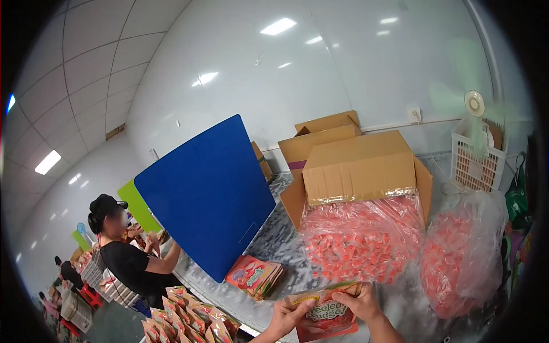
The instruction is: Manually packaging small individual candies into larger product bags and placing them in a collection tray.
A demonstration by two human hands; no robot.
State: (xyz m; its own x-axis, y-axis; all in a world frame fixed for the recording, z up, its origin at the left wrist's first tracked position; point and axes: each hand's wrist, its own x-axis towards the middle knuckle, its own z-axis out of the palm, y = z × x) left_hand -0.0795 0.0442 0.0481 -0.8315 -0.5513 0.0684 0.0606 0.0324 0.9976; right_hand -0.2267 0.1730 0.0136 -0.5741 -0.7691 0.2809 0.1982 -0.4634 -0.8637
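Observation:
A red and cream printed pouch [327, 320] is held up between both hands, over the near edge of the table. My left hand [287, 316] pinches its left upper side with the thumb on the front. On the other side, my right hand [366, 304] grips the upper right part, thumb across the front. The pouch's top edge is partly covered by my fingers. Beyond my hands, small red-and-white wrapped pieces [357, 251] spill from a clear plastic bag in a tipped carton [360, 168]. A stack of flat pouches [255, 277] lies to the left.
A blue divider panel [206, 194] stands on the table [223, 300] at the left. Several filled pouches [189, 320] crowd the lower left. At right sit a clear bag of wrapped pieces [460, 257], a white basket [474, 160] and a fan [474, 104]. A co-worker [128, 257] stands beyond the panel.

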